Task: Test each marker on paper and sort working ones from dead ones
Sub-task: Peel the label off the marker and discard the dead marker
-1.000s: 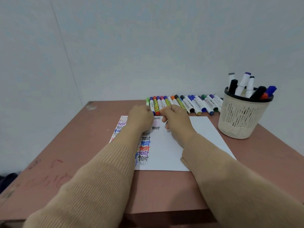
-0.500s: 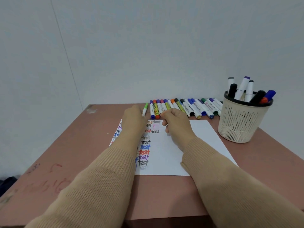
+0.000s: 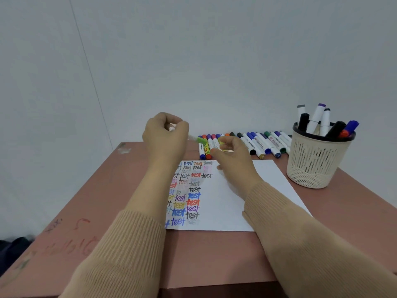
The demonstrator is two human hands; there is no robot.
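Green-capped white marker point(image 3: 197, 138), blurred, sticks out to the right from the left hand point(image 3: 165, 136). It is well above the reddish-brown bench point(image 3: 214, 254) and just left of the row of markers. The left hand is raised with its back toward the camera, its fingers point(image 3: 171, 125) curled tight around the marker's barrel.

The right hand point(image 3: 233, 157) is lower, hovering over the far edge of a white sheet of paper point(image 3: 247, 203). It reaches forward toward a row of capped markers point(image 3: 262, 145) lying side by side along the back of the bench. Its fingers are bent forward and close together; blur hides whether they pinch anything.

Both forearms, in tan ribbed knit sleeves point(image 3: 120, 254), stretch up from the lower edge, and the left one covers the left side of the paper. The word "test" is written many times on the paper in black, blue, orange, purple and other colours.

At the right, beside the paper, stands a cream perforated plastic cup with a black rim point(image 3: 311, 168). It holds several more markers point(image 3: 316, 118) upright.
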